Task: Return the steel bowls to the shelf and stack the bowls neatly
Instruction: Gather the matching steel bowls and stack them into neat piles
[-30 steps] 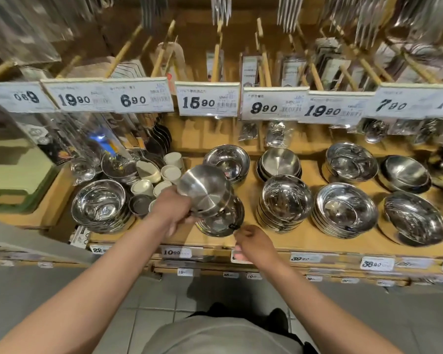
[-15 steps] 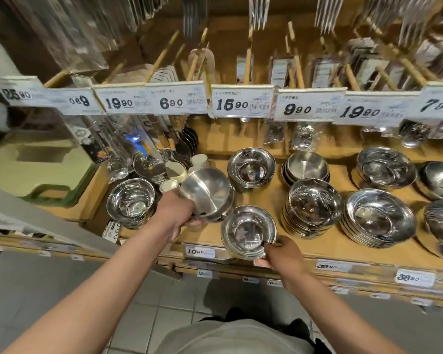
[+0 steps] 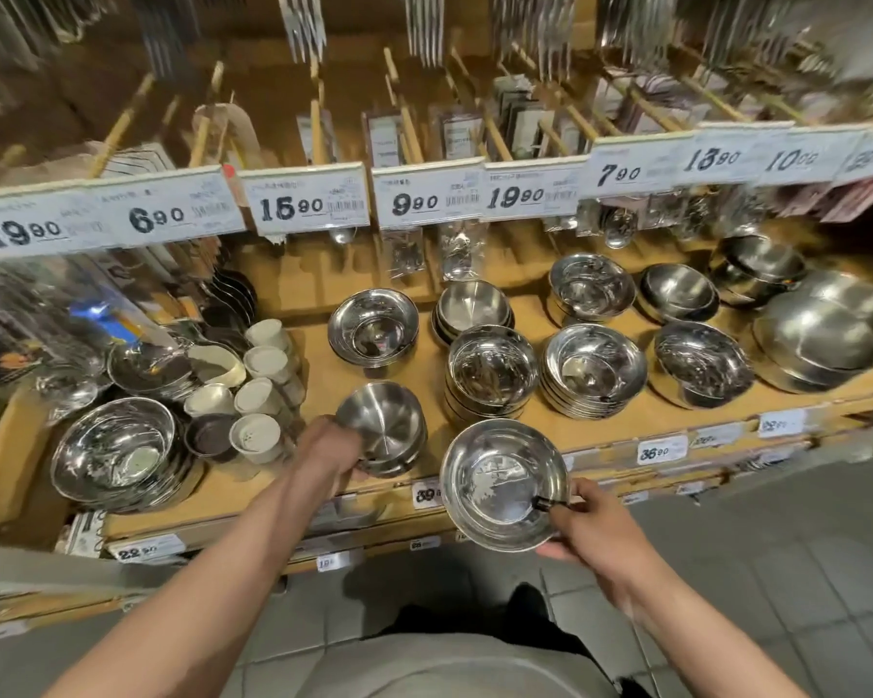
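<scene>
**Bowls at the shelf front, one in each hand**

Bowls fill my view: I have one in each hand at the front edge of the wooden shelf (image 3: 323, 375). My right hand (image 3: 593, 528) pinches the near rim of a wide shiny bowl (image 3: 502, 483), thumb on top and fingers curled underneath. That bowl sits mouth up, off the shelf, just in front of its edge and above the price strip (image 3: 427, 493). Beyond this grip, on the shelf, stands a stack of shiny bowls (image 3: 492, 372), with a second stack (image 3: 593, 370) beside it to the right.

My left hand (image 3: 331, 453) is curled round the near side of a brushed steel bowl (image 3: 381, 420), which tilts with its mouth toward me. It rests on or just over a small pile of similar bowls (image 3: 399, 458) at the shelf front; I cannot tell whether it is fully seated. Left of this grip are small white cups (image 3: 258, 433) and a large stack of bowls (image 3: 114, 453). Farther back from the left hand sits another bowl stack (image 3: 374, 327).

Price tags (image 3: 306, 206) hang in a row above the shelf, with packaged cutlery (image 3: 424, 27) higher up.
</scene>
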